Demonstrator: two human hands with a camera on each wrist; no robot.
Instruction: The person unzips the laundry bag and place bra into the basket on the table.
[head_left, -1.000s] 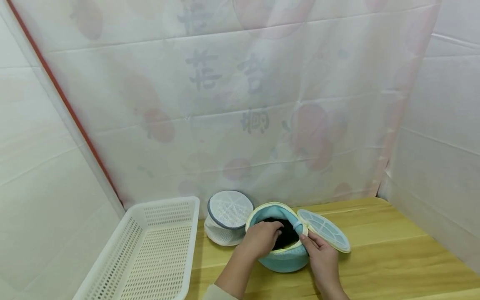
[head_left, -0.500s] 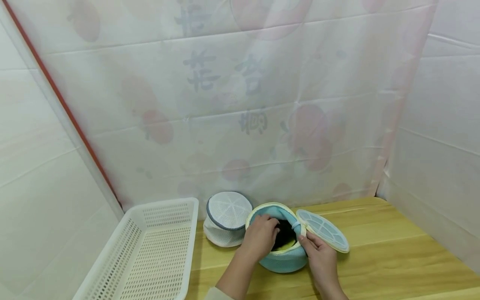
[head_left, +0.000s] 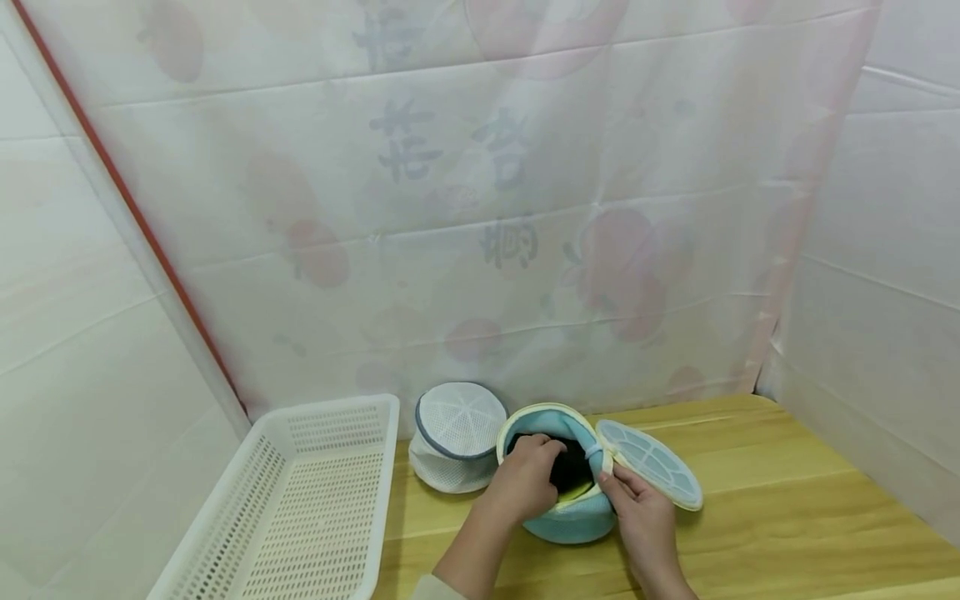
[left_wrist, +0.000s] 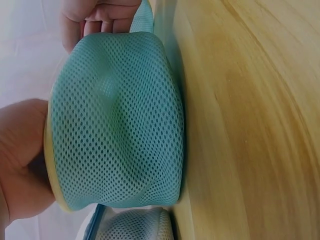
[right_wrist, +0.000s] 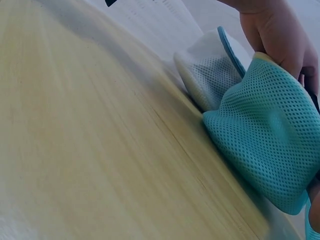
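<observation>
Wood-grain table (head_left: 787, 475) holds the blue mesh bag (head_left: 570, 527), lid (head_left: 651, 463) swung open, not yet closed, my right hand (head_left: 647, 512) pinching the rim (head_left: 551, 407), my left hand (head_left: 528, 477) inside, can't tell if gripping, by black cloth (head_left: 572, 467) already in.

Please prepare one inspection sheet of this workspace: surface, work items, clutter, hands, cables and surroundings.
Surface: table with wood grain.
Work items: blue bag, open, its lid out to the right; black item inside, type unclear.
Clutter: white bag and white basket, both left of the blue bag.
Left hand: reaches into the blue bag; grip partly hidden.
Right hand: pinches the blue bag's right side.
Cables: nothing seen.
Surroundings: pale sheet with faint prints behind.
</observation>
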